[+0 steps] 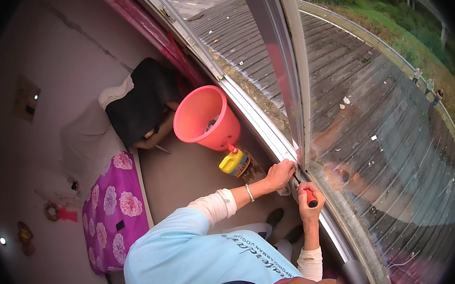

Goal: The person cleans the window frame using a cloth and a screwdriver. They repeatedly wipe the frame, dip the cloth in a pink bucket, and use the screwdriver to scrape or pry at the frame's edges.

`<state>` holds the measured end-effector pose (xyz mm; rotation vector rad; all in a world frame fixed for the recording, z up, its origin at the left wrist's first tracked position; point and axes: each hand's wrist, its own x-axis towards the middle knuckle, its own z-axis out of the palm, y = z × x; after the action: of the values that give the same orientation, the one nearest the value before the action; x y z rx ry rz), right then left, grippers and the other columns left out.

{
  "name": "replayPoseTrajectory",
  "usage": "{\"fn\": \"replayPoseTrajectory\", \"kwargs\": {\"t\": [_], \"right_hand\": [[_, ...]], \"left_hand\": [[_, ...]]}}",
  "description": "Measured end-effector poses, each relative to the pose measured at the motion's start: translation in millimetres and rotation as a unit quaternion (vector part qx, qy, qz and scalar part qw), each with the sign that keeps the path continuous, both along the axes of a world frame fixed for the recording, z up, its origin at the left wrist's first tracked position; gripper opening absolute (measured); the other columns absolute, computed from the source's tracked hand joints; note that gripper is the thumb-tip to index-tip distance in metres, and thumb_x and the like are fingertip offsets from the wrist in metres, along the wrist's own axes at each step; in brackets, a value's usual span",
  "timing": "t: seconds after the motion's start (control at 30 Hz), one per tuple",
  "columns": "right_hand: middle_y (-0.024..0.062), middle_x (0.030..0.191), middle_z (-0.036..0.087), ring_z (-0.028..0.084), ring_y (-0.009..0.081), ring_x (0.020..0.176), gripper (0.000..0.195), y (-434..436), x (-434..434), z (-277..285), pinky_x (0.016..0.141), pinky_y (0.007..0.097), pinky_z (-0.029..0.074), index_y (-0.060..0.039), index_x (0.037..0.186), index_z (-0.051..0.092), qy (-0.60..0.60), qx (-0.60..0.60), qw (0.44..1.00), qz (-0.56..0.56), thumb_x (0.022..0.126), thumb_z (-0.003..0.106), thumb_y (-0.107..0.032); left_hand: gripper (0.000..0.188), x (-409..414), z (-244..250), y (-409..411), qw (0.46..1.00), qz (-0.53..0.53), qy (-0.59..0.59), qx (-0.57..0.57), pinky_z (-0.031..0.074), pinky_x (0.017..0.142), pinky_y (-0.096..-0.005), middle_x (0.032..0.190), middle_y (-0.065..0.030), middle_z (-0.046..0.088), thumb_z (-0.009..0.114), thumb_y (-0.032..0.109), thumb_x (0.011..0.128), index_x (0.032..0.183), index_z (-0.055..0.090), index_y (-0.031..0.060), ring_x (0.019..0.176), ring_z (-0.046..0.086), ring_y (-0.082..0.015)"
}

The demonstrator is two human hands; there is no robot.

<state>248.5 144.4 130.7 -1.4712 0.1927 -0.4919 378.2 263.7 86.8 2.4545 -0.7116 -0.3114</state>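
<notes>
My right hand [310, 202] is closed around the red and black handle of a screwdriver [310, 197]. Its thin dark shaft points up and left to the lower corner of an upright window sash frame [301, 140]. My left hand [281, 174], with a bracelet at the wrist, touches the window track [254, 114] beside that corner; the fingers are bent, and whether they hold something small is hidden. A whitish cloth [285, 190] lies below the left hand on the sill.
A pink bucket [228, 128] with something inside and a yellow bottle [231, 163] with a red cap stand left of the window. Further left are a black-covered piece of furniture [137, 109] and a purple floral cover [113, 213]. Glass lies to the right; a corrugated roof and people show beyond.
</notes>
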Motion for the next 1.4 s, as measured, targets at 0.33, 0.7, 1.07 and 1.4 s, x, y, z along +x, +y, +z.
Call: {"fn": "replayPoseTrajectory", "kwargs": {"t": [0.33,0.7,1.07,1.4], "right_hand": [[0.0032,0.067,0.058,0.054,0.0107,0.064,0.005,-41,-70,33,0.064,0.0255,0.045,0.0011,0.073,0.059,0.116,-0.076,0.99,-0.024,0.075,0.055,-0.002],[0.0049,0.066,0.058,0.057,0.0126,0.063,0.007,-58,-131,91,0.062,0.0258,0.046,0.0024,0.073,0.057,0.11,-0.038,0.993,-0.01,0.079,0.057,-0.001],[0.002,0.077,0.06,0.054,0.0036,0.06,0.048,-30,-109,62,0.053,0.0202,0.043,-0.0037,0.122,0.058,0.248,-0.048,0.964,0.082,0.078,0.077,-0.008],[0.0165,0.076,0.065,0.065,0.0296,0.067,0.019,9,-67,19,0.065,0.0358,0.051,0.0,0.09,0.064,0.25,-0.16,0.954,0.044,0.073,0.065,-0.01]], "left_hand": [[0.022,-79,-12,-45,0.986,-0.091,0.126,-0.056,0.05,0.077,-0.0495,0.094,-0.0183,0.064,0.054,0.025,0.089,0.094,0.063,0.0049,0.091,0.061,-0.0407],[0.02,-120,-14,-39,0.828,0.008,0.45,-0.335,0.05,0.074,-0.0278,0.093,-0.0024,0.068,0.06,0.016,0.092,0.096,0.068,-0.002,0.082,0.062,-0.0089],[0.016,-137,51,9,0.643,0.055,0.586,-0.49,0.054,0.08,-0.0272,0.1,-0.0069,0.066,0.056,0.012,0.096,0.108,0.06,0.0022,0.089,0.065,-0.0137],[0.035,-56,76,40,0.83,-0.113,0.432,-0.335,0.05,0.071,-0.0238,0.083,0.0003,0.067,0.056,0.012,0.097,0.131,0.056,0.0072,0.076,0.059,-0.0055]]}}
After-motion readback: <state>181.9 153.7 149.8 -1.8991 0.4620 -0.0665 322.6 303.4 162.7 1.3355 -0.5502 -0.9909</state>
